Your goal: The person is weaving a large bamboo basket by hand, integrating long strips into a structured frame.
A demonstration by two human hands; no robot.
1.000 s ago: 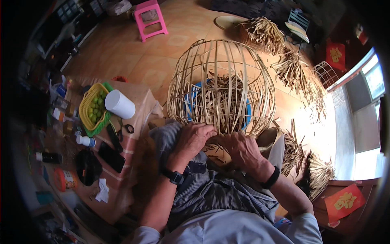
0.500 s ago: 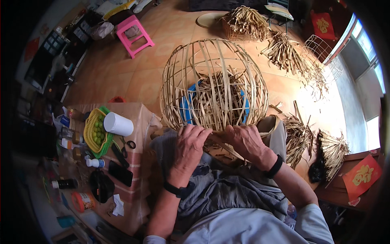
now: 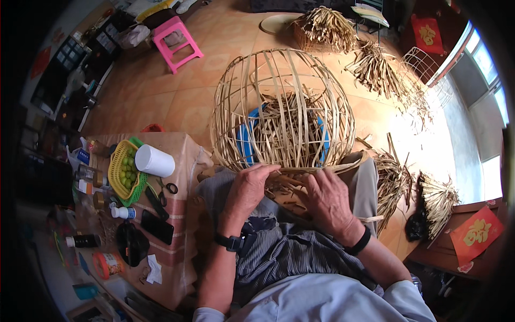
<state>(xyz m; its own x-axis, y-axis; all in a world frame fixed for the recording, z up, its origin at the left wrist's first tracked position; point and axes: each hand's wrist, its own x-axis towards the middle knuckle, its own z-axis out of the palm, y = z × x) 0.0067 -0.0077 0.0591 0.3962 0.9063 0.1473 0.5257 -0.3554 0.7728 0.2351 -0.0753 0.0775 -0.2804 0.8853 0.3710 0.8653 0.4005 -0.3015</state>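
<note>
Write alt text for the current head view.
A person's left hand and right hand are at the near side of an open-frame basket; a blue tub and dried strips show through it. A cluttered table stands at left.

Right hand [image 3: 328,203] lower, farther from left hand [image 3: 248,188]; strip end [image 3: 371,219] newly showing.
</note>
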